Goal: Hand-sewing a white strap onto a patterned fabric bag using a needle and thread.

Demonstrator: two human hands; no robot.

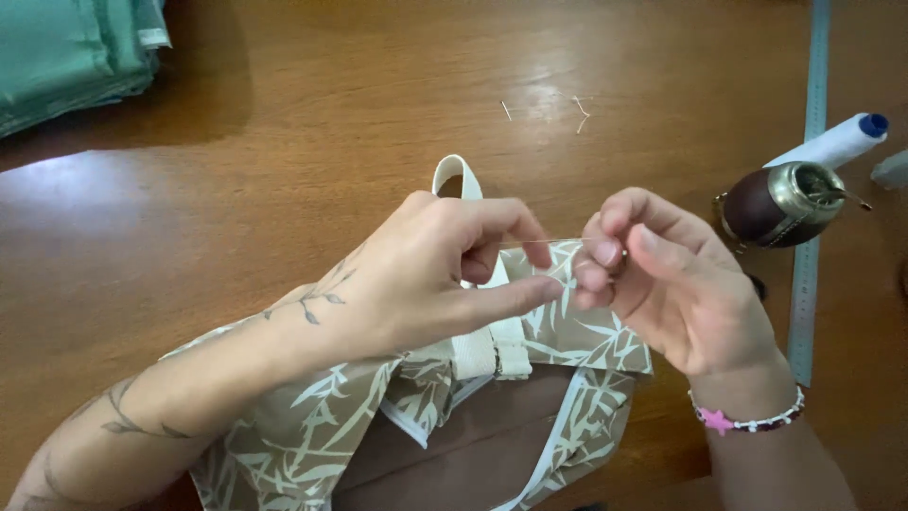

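A thin pale thread runs taut and level just above a beige fabric bag printed with white leaves, which lies rumpled on the worktop, its cream webbing strap looping upward.

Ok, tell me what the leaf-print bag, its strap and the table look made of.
Leaf-print bag: thin woven cloth, matte; it creases softly. Strap: cream webbing, probably cotton, ribbed with stitched rows. Table: wood or wood veneer, varnished; grain and glare show. Thread is stretched between the left hand and right hand.
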